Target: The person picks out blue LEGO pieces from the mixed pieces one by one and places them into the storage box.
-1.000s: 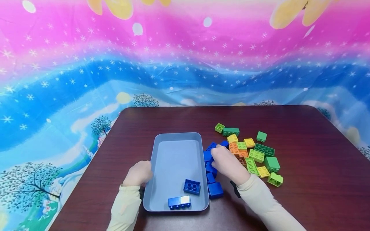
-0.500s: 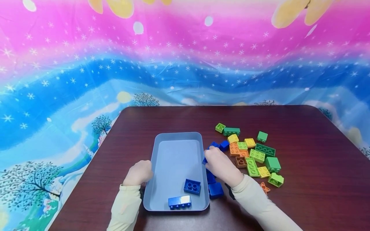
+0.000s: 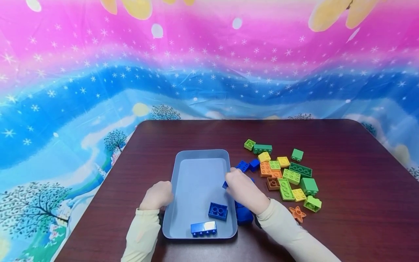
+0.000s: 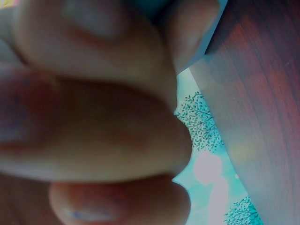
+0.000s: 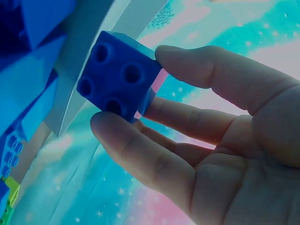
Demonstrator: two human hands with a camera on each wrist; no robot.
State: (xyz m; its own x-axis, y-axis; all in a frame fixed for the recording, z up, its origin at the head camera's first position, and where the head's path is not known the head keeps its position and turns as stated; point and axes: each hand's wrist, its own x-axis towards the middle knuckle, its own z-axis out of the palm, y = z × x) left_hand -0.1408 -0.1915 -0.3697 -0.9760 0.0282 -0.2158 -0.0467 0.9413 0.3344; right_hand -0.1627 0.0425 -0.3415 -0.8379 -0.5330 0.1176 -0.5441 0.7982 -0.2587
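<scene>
A blue building block [image 5: 115, 75] with four studs is pinched between the thumb and fingertips of my right hand [image 3: 243, 191]. In the head view that hand hangs over the right rim of a grey tray [image 3: 199, 182], hiding most of the block. My left hand [image 3: 156, 195] grips the tray's left side; close up, its curled fingers [image 4: 108, 126] fill the left wrist view beside the tray edge. Inside the tray lie an upturned blue block [image 3: 217, 211] and a long blue block [image 3: 203, 228] on its side.
Against the tray's right side sit more blue blocks [image 3: 244, 215], partly covered by the right hand. Farther right spreads a pile of green blocks [image 3: 309, 186], yellow blocks [image 3: 283, 162] and orange blocks [image 3: 265, 169]. An orange flower-shaped piece [image 3: 297, 214] lies nearest the front.
The right hand has moved left from among the blue blocks to the tray's right rim, carrying a blue block. The orange flower piece has come into view. The left hand has stayed put.
</scene>
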